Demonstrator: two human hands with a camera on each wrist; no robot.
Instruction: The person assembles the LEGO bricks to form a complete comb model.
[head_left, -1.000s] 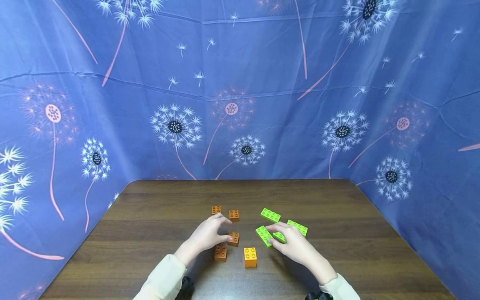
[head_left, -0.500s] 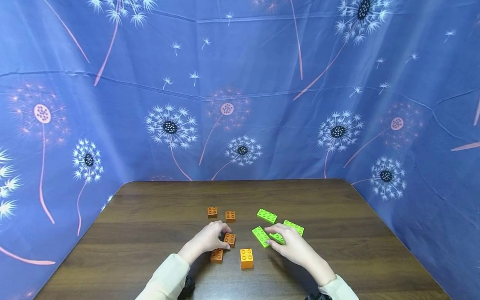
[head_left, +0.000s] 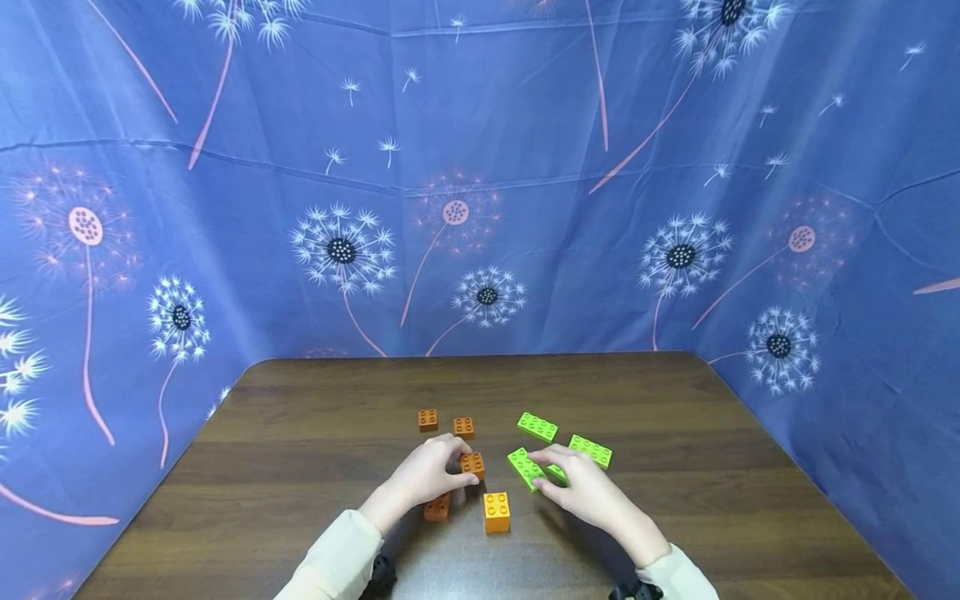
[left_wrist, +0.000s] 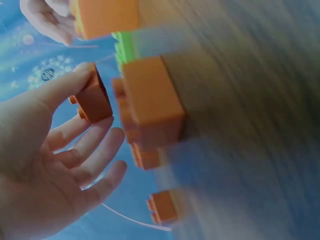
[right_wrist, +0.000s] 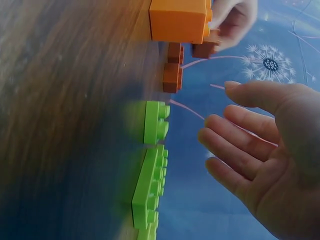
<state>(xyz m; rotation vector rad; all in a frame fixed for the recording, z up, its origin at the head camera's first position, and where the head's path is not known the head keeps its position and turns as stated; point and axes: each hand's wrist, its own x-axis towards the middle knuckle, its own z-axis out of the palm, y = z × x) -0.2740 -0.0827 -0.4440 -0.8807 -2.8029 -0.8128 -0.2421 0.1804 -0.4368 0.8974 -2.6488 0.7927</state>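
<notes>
Between thumb and fingertips my left hand (head_left: pixel 420 477) pinches a brown-orange two-by-two toy brick (head_left: pixel 472 465). In the left wrist view this brick (left_wrist: pixel 96 100) is up off the table, its studs turned toward the palm. A similar brown-orange brick (head_left: pixel 437 509) sits below the left hand, partly covered by it. My right hand (head_left: pixel 581 490) hovers over the green bricks, fingers relaxed. A long green brick (head_left: pixel 522 465) lies by its fingertips, and another green brick (head_left: pixel 557 473) is partly hidden beneath it. In the right wrist view nothing is between the right hand's (right_wrist: pixel 265 145) fingers.
A taller yellow-orange brick (head_left: pixel 497 513) stands between the hands, nearer the front. Two brown-orange bricks, one left (head_left: pixel 427 419) and one right (head_left: pixel 463 427), sit farther back. Beyond the right hand lie two more green bricks (head_left: pixel 537 426). A blue dandelion-print cloth (head_left: pixel 570 250) hangs behind the wooden table (head_left: pixel 300 417).
My left hand has closed its thumb and fingers on a brown-orange brick, then lifted it slightly and moved it right. The right hand has stayed nearly still over the green bricks.
</notes>
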